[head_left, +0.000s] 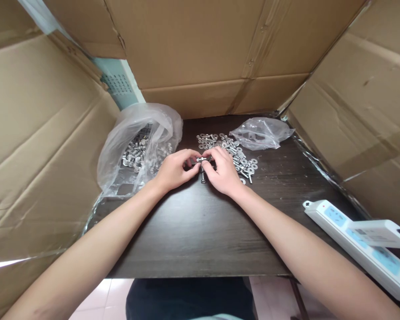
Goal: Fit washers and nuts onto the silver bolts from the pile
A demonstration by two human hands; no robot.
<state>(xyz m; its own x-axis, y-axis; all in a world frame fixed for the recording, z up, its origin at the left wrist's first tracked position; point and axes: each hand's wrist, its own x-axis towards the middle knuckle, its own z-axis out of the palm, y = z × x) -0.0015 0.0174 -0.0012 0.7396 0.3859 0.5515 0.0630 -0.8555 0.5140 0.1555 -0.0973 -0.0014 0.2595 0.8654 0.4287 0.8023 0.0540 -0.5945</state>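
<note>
My left hand (175, 170) and my right hand (222, 171) meet over the middle of the dark wooden table (200, 235). Both pinch a small metal bolt (201, 159) held level between their fingertips. A second bolt (203, 179) lies on the table just under the hands. Behind my right hand spreads a loose pile of washers and bolts (228, 149). Left of my left hand sits an open clear plastic bag (136, 146) filled with several assembled bolts.
An empty crumpled plastic bag (262, 132) lies at the back right. A white power strip (356, 240) rests on the table's right edge. Cardboard walls (46, 146) close in the left, back and right sides.
</note>
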